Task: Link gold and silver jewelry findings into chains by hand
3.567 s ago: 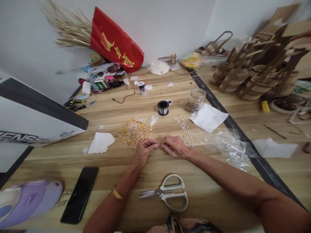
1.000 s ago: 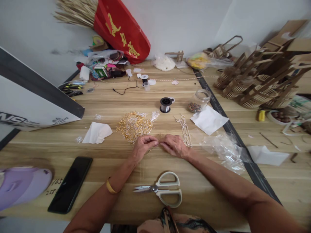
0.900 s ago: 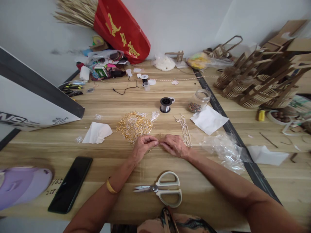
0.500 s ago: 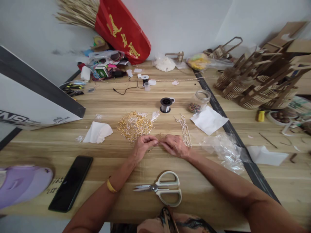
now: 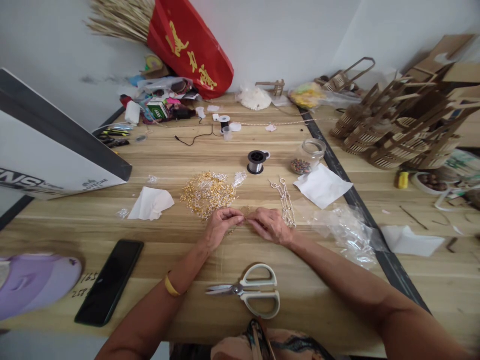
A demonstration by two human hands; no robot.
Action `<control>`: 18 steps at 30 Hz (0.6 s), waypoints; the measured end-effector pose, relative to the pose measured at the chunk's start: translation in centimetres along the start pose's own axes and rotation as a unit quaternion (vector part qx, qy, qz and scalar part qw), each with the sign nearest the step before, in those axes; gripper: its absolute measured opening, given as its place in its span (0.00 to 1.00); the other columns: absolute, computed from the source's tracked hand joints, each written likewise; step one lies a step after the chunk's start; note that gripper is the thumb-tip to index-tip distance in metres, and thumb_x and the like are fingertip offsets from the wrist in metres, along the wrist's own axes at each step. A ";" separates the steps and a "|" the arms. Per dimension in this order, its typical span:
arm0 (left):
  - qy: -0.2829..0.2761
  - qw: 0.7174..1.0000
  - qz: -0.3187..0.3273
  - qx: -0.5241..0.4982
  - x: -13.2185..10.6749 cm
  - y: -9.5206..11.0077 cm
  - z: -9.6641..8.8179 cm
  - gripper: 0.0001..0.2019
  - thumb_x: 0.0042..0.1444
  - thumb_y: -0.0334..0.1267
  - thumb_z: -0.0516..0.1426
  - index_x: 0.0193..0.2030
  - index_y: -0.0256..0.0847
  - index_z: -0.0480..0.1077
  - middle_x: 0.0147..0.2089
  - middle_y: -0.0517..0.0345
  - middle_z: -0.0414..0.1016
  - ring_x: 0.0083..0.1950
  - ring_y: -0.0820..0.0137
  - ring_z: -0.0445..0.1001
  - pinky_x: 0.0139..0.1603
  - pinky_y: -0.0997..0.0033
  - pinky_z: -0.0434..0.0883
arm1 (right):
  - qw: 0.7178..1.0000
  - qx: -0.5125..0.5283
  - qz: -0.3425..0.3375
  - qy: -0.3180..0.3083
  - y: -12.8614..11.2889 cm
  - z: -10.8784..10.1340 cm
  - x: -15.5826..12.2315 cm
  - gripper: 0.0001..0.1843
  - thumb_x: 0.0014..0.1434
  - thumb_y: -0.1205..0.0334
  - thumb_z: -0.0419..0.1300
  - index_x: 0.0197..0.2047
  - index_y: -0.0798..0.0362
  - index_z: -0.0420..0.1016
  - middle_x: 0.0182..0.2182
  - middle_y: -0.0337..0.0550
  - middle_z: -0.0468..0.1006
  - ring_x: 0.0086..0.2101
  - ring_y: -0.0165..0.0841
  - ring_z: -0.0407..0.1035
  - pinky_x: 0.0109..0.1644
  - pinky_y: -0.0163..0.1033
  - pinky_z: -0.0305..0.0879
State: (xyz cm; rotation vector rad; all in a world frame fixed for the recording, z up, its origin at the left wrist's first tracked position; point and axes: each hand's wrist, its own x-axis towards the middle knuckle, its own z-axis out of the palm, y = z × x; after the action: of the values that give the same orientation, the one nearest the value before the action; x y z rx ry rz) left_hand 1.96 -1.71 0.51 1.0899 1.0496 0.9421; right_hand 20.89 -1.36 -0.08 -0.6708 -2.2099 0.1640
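My left hand (image 5: 220, 228) and my right hand (image 5: 270, 226) rest on the wooden table (image 5: 187, 165) with their fingertips pinched together around a tiny piece between them, too small to name. Just beyond my left hand lies a heap of small gold and silver metal findings (image 5: 207, 194). A short run of silver chain pieces (image 5: 286, 201) lies right behind my right hand. White-handled scissors (image 5: 252, 293) lie shut on the table between my forearms.
A spool of thin wire (image 5: 256, 161) and a glass jar of beads (image 5: 308, 155) stand further back. White paper pieces (image 5: 150, 204) (image 5: 322, 185), crumpled clear plastic (image 5: 347, 230), a black phone (image 5: 109, 282), a purple object (image 5: 33, 282), a white and black box (image 5: 48, 145) and wooden baskets (image 5: 397, 130) surround the work spot.
Both hands have stayed pinched together at the same spot with only slight finger movement. The view has shifted a little since the oldest frame.
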 end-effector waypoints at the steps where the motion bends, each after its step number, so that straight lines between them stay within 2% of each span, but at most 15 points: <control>1: 0.001 1.000 0.000 -0.001 0.0 0.0 0.0 0.07 0.43 0.36 0.64 0.29 0.35 0.76 0.25 0.59 0.76 0.28 0.74 0.71 0.35 0.75 0.67 | 1.000 0.000 0.001 0.001 0.0 0.0 0.0 0.04 0.64 0.67 0.51 0.41 0.55 0.66 0.26 0.39 0.71 0.26 0.27 0.66 0.29 0.31 0.61; 18: -0.014 0.996 -0.042 -0.077 0.0 0.0 0.2 0.09 0.41 0.37 0.66 0.28 0.35 0.76 0.24 0.59 0.75 0.27 0.75 0.71 0.34 0.75 0.66 | 1.000 -0.011 0.010 -0.018 0.2 0.2 -0.2 0.05 0.64 0.65 0.50 0.39 0.54 0.67 0.26 0.39 0.72 0.25 0.28 0.66 0.29 0.33 0.61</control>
State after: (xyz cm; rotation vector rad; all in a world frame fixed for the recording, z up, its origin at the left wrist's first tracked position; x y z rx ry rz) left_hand 2.14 -1.75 0.51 0.9221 0.9752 0.9229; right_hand 20.98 -1.24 -0.40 -0.7073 -2.2439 0.1627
